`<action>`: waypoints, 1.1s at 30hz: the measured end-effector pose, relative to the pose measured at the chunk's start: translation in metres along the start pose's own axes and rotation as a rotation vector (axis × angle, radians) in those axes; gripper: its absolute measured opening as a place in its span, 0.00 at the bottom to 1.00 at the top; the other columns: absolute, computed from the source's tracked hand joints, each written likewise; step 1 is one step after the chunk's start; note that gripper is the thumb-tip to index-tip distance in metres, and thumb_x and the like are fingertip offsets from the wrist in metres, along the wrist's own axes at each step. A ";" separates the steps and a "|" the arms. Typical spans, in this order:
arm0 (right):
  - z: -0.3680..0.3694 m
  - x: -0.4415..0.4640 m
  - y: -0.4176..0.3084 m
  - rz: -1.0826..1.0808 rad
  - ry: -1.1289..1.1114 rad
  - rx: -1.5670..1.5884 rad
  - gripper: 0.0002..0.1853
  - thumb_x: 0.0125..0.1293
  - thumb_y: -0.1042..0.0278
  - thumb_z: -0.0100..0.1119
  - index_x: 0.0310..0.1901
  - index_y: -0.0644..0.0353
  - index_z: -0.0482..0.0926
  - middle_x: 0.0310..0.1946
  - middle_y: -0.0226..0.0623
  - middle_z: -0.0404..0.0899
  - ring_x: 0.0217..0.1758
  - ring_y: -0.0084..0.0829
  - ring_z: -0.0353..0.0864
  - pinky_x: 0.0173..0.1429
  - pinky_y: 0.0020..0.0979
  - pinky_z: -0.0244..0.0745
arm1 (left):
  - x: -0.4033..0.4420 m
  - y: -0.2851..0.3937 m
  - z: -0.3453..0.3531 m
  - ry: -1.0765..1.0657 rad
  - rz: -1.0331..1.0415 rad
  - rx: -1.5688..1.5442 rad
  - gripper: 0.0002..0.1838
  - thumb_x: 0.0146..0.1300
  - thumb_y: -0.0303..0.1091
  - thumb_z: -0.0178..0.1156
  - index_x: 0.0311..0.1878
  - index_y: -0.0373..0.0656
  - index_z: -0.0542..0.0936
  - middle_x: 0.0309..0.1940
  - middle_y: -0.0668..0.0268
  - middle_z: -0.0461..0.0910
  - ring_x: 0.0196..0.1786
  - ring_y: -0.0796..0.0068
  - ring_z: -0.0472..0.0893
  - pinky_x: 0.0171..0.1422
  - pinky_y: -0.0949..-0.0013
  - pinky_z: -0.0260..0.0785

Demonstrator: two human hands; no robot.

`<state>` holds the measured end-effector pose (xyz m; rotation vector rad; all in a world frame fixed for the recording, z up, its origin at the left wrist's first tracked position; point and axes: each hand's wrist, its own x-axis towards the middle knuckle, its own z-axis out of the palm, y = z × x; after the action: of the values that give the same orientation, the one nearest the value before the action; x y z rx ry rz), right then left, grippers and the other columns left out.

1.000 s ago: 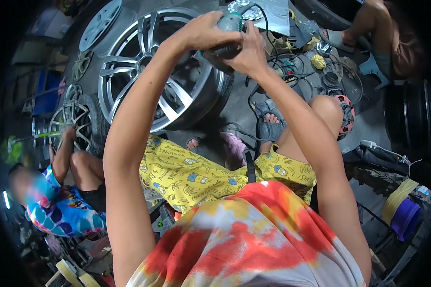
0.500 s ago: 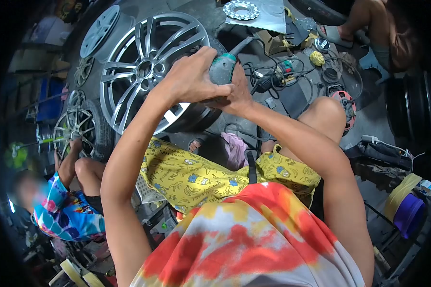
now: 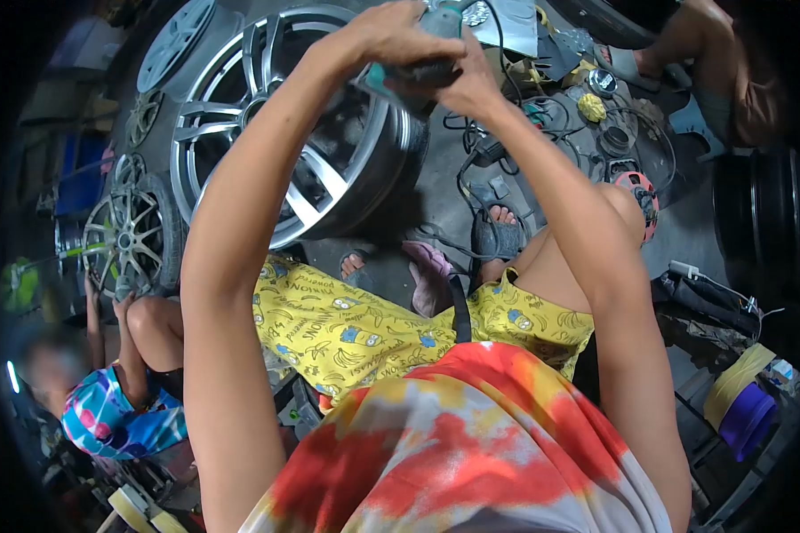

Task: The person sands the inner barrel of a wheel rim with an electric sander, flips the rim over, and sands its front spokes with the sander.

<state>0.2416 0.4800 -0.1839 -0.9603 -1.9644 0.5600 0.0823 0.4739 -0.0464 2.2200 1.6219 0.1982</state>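
At the top of the head view, my left hand (image 3: 400, 37) and my right hand (image 3: 473, 82) are both closed around a teal-and-grey corded power tool (image 3: 441, 25). Fingers cover much of its body, and I cannot make out its exact kind. The tool is over the right edge of a large silver alloy wheel rim (image 3: 318, 182). My left forearm crosses in front of the rim's spokes and hides part of them. Whether the tool touches the rim cannot be seen.
Tangled cables and tools (image 3: 542, 115) lie right of the rim. A pink cloth (image 3: 428, 266) is between my feet. At left, another person (image 3: 124, 409) sits by a multi-spoke wheel (image 3: 126, 238). Another person's leg (image 3: 676, 44) shows at upper right. Dark rims (image 3: 760, 231) stand at far right.
Both hands have moved up and away from me with the power tool, which is now tilted differently. The silver rim sits slightly further left in view. My feet show more.
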 end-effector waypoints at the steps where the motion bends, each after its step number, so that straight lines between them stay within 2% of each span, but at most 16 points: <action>1: -0.002 0.008 -0.002 0.077 -0.027 0.045 0.60 0.41 0.37 0.90 0.71 0.65 0.72 0.59 0.47 0.83 0.64 0.42 0.84 0.69 0.43 0.80 | 0.014 -0.010 0.001 0.042 -0.011 0.028 0.54 0.52 0.75 0.68 0.61 0.26 0.81 0.57 0.32 0.83 0.64 0.36 0.83 0.68 0.47 0.75; 2: -0.005 0.013 -0.004 0.148 -0.101 -0.117 0.34 0.54 0.47 0.79 0.56 0.63 0.83 0.53 0.62 0.84 0.58 0.62 0.83 0.63 0.55 0.77 | 0.024 -0.020 0.006 0.103 0.001 0.063 0.55 0.53 0.76 0.67 0.60 0.24 0.81 0.57 0.31 0.83 0.62 0.36 0.84 0.67 0.48 0.76; 3: 0.000 0.029 -0.002 0.191 -0.201 -0.106 0.33 0.52 0.44 0.79 0.52 0.63 0.87 0.55 0.60 0.85 0.60 0.59 0.83 0.66 0.53 0.76 | 0.031 -0.023 0.001 0.059 -0.004 0.042 0.55 0.54 0.76 0.67 0.58 0.22 0.82 0.57 0.31 0.83 0.63 0.36 0.83 0.67 0.48 0.76; 6: 0.002 0.024 0.004 0.187 -0.097 -0.061 0.41 0.49 0.41 0.80 0.59 0.63 0.84 0.59 0.59 0.84 0.65 0.58 0.81 0.70 0.51 0.75 | 0.034 -0.030 -0.001 0.072 0.014 0.022 0.55 0.54 0.77 0.65 0.58 0.24 0.83 0.57 0.31 0.83 0.64 0.35 0.82 0.67 0.47 0.76; 9: -0.001 0.020 -0.003 0.137 -0.100 -0.205 0.50 0.47 0.39 0.82 0.66 0.66 0.78 0.63 0.60 0.81 0.70 0.55 0.78 0.74 0.49 0.73 | 0.016 -0.027 -0.002 0.059 0.013 0.028 0.48 0.58 0.72 0.68 0.58 0.28 0.84 0.54 0.39 0.87 0.59 0.45 0.87 0.63 0.52 0.78; 12: -0.016 0.010 -0.029 -0.084 -0.067 -0.193 0.60 0.41 0.39 0.88 0.69 0.76 0.71 0.66 0.64 0.77 0.71 0.56 0.77 0.76 0.48 0.72 | -0.020 -0.018 -0.003 0.026 0.186 -0.511 0.30 0.65 0.55 0.73 0.56 0.35 0.85 0.46 0.56 0.89 0.48 0.71 0.84 0.55 0.63 0.78; 15: -0.038 0.028 -0.055 0.134 -0.238 0.128 0.61 0.40 0.42 0.89 0.69 0.77 0.71 0.64 0.63 0.79 0.69 0.56 0.78 0.74 0.46 0.74 | -0.025 -0.019 -0.008 0.062 0.088 -0.518 0.32 0.64 0.57 0.72 0.56 0.34 0.85 0.48 0.54 0.89 0.49 0.69 0.84 0.55 0.62 0.78; 16: -0.028 0.029 -0.042 0.013 -0.071 -0.114 0.56 0.40 0.45 0.90 0.66 0.75 0.74 0.59 0.62 0.81 0.67 0.54 0.81 0.72 0.45 0.75 | -0.020 -0.020 -0.010 0.074 0.111 -0.517 0.33 0.63 0.58 0.73 0.54 0.33 0.86 0.47 0.53 0.89 0.49 0.68 0.85 0.55 0.62 0.78; 19: -0.029 0.041 -0.022 -0.092 -0.096 -0.058 0.49 0.42 0.47 0.89 0.63 0.69 0.80 0.59 0.60 0.83 0.66 0.54 0.81 0.73 0.44 0.75 | 0.005 -0.026 -0.005 0.167 0.054 -0.255 0.33 0.63 0.59 0.73 0.52 0.33 0.86 0.46 0.52 0.90 0.48 0.67 0.86 0.55 0.62 0.79; 21: -0.031 0.036 -0.022 -0.138 -0.094 -0.126 0.51 0.42 0.48 0.89 0.65 0.71 0.79 0.60 0.61 0.82 0.67 0.54 0.81 0.74 0.45 0.74 | 0.004 -0.028 0.004 0.252 0.037 -0.142 0.34 0.63 0.60 0.73 0.52 0.34 0.86 0.45 0.52 0.90 0.48 0.65 0.88 0.55 0.60 0.79; 23: -0.032 0.031 -0.020 -0.174 -0.083 -0.196 0.53 0.42 0.48 0.89 0.67 0.72 0.77 0.62 0.61 0.81 0.68 0.55 0.80 0.75 0.45 0.73 | -0.005 -0.026 0.010 0.170 0.228 -0.570 0.35 0.62 0.62 0.73 0.52 0.34 0.86 0.46 0.50 0.90 0.49 0.63 0.88 0.55 0.59 0.79; 25: -0.032 0.027 -0.022 0.094 -0.262 0.124 0.56 0.41 0.47 0.89 0.69 0.74 0.74 0.65 0.62 0.78 0.71 0.56 0.77 0.76 0.47 0.72 | -0.010 -0.025 0.010 0.126 0.322 -0.663 0.35 0.62 0.61 0.73 0.54 0.34 0.86 0.46 0.49 0.90 0.51 0.62 0.89 0.56 0.58 0.79; 26: -0.026 0.022 -0.014 -0.124 -0.108 -0.240 0.59 0.42 0.46 0.89 0.71 0.75 0.71 0.69 0.65 0.74 0.74 0.59 0.74 0.78 0.48 0.70 | -0.012 -0.026 0.006 0.138 0.261 -0.585 0.36 0.62 0.62 0.73 0.54 0.33 0.85 0.46 0.48 0.90 0.51 0.60 0.89 0.56 0.58 0.79; 29: -0.029 0.033 -0.024 -0.019 -0.115 -0.198 0.60 0.41 0.44 0.90 0.70 0.75 0.71 0.70 0.67 0.73 0.76 0.60 0.72 0.79 0.47 0.69 | -0.006 -0.030 0.002 0.226 0.162 -0.360 0.41 0.60 0.66 0.72 0.56 0.32 0.84 0.48 0.45 0.89 0.53 0.54 0.89 0.58 0.56 0.79; 31: -0.022 0.029 -0.012 -0.003 0.007 -0.122 0.55 0.44 0.49 0.87 0.70 0.75 0.72 0.69 0.68 0.72 0.75 0.61 0.72 0.79 0.48 0.69 | -0.002 -0.031 0.003 0.238 0.128 -0.250 0.43 0.59 0.68 0.72 0.57 0.31 0.84 0.50 0.42 0.88 0.54 0.50 0.88 0.60 0.55 0.78; 33: -0.020 0.028 -0.001 -0.202 -0.047 -0.277 0.49 0.47 0.54 0.82 0.69 0.75 0.73 0.69 0.69 0.72 0.75 0.63 0.71 0.79 0.50 0.69 | -0.003 -0.028 0.007 0.263 0.119 -0.229 0.43 0.59 0.68 0.72 0.56 0.31 0.84 0.49 0.42 0.88 0.54 0.50 0.87 0.60 0.55 0.78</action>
<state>0.2489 0.5020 -0.1589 -0.9054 -2.1894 0.2013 0.0585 0.4771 -0.0632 2.1830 1.5046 0.6992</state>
